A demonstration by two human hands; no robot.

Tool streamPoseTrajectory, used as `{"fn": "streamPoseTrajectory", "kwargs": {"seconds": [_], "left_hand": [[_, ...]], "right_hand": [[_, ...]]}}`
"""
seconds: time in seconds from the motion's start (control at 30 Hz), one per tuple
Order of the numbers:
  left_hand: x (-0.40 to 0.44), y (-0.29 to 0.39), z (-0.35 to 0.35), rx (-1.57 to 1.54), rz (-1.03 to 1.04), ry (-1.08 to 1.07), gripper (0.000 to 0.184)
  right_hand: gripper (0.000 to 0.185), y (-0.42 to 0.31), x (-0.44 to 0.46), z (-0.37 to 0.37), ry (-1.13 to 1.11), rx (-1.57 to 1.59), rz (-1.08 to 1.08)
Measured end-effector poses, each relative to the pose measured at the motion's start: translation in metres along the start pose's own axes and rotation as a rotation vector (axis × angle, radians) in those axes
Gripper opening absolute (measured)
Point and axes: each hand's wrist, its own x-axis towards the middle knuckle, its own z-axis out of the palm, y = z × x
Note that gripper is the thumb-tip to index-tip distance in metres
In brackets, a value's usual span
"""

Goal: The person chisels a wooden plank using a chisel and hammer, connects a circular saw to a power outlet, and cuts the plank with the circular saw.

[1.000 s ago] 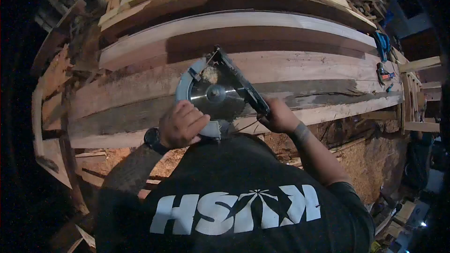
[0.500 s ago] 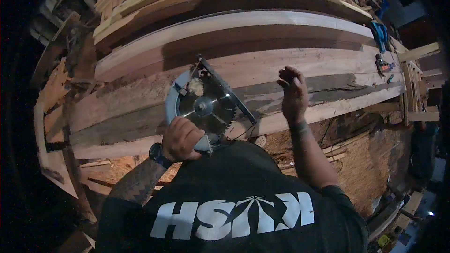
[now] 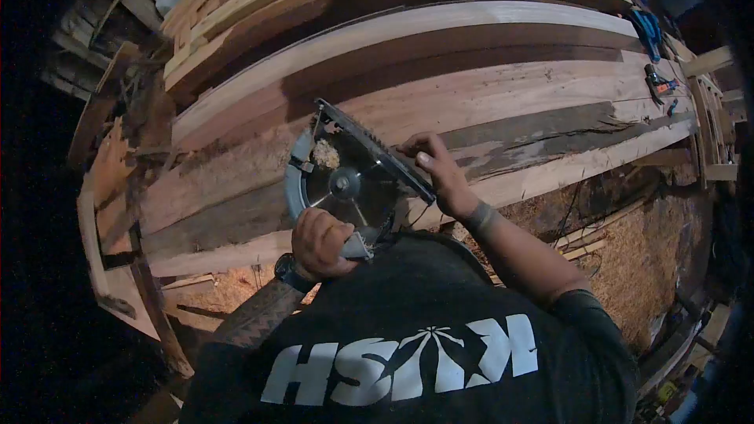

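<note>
Where the saw (image 3: 343, 183) is: up in front of a worker's black shirt (image 3: 440, 283), over the near side of a row of long boards (image 3: 510, 94), tilted so that the face of its round blade (image 3: 367, 192) shows to the head camera.

Left hand (image 3: 320, 243): closed, its fingers clamped on the saw at the near end of the grey guard (image 3: 294, 188); a dark watch (image 3: 290, 272) circles the wrist.

Right hand (image 3: 440, 173): at the opposite side of the saw, fingers bent and thumb close to them, right by the plate (image 3: 377, 149); whether they grip it, merely touch it or sit just off it cannot be told.

Plate: dark and straight, slanting from the far tip of the saw down toward the right hand.

Blade: uncovered, light streaking its metal, with a pale clump of sawdust (image 3: 325, 155) beside it, between guard and plate.

Boards: laid side by side, a rough grey strip (image 3: 542, 133) among them, cracked toward its right end.

Beam (image 3: 440, 20): pale on top, running along the boards beyond the saw, its near side in shadow.

Right end: a hammer (image 3: 658, 85) with a touch of orange lies on the boards; a blue item (image 3: 647, 34), too small to identify, sits near it.

Ground: tawny shavings (image 3: 620, 275) spread below the boards.

Shirt: white letters (image 3: 400, 361) reading KUSH, upside down to the camera.
</note>
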Motion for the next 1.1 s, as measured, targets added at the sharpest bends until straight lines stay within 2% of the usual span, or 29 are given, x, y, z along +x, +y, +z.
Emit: {"fn": "streamPoseTrajectory", "kwargs": {"seconds": [0.1,0.13,0.17,0.23,0.33,0.43,0.47,0.57,0.63,0.7,0.8,0.9,1.0,1.1], "left_hand": [[-0.006,-0.004,0.003,-0.018,-0.002,-0.006,0.049],[-0.008,-0.003,0.005,-0.008,-0.017,0.012,0.049],[-0.009,0.0,0.007,0.001,-0.03,0.028,0.05],[-0.006,0.0,0.009,0.008,-0.035,0.036,0.05],[-0.011,0.001,0.006,0.015,-0.036,-0.002,0.05],[-0.01,-0.003,0.008,0.029,-0.041,-0.012,0.05],[-0.005,0.002,0.009,0.03,-0.051,0.019,0.05],[-0.004,0.006,0.008,0.016,-0.054,0.038,0.051],[-0.009,0.002,0.008,0.006,-0.027,0.028,0.052],[-0.015,-0.005,0.009,0.004,-0.005,0.026,0.054],[-0.012,0.005,0.013,0.011,-0.07,0.057,0.056],[-0.01,0.005,0.015,0.072,-0.022,0.078,0.059],[-0.013,0.004,0.016,0.051,-0.042,0.051,0.06],[-0.01,0.006,0.015,0.058,-0.053,0.062,0.061]], "right_hand": [[0.042,0.007,0.01,-0.032,0.259,-0.06,-0.013],[0.04,0.007,0.012,-0.047,0.284,-0.105,-0.065],[0.037,-0.003,0.015,-0.052,0.278,-0.033,-0.051],[0.034,-0.013,0.015,-0.05,0.276,-0.133,-0.039],[0.032,-0.018,-0.007,0.005,-0.033,0.053,0.097],[0.032,0.025,0.008,-0.029,0.133,-0.214,-0.092],[0.031,0.019,0.008,-0.039,0.231,-0.043,-0.001],[0.038,-0.011,0.01,-0.04,0.307,0.1,0.011],[0.034,-0.004,0.004,-0.023,0.135,-0.107,0.008],[0.032,-0.009,-0.012,0.005,-0.022,-0.115,-0.073],[0.038,-0.006,0.003,-0.027,0.122,-0.173,-0.058],[0.041,-0.007,0.011,-0.061,0.271,-0.002,-0.037],[0.043,-0.006,0.005,-0.078,0.2,-0.015,-0.04],[0.041,0.002,-0.01,-0.072,0.184,-0.029,0.089]]}}
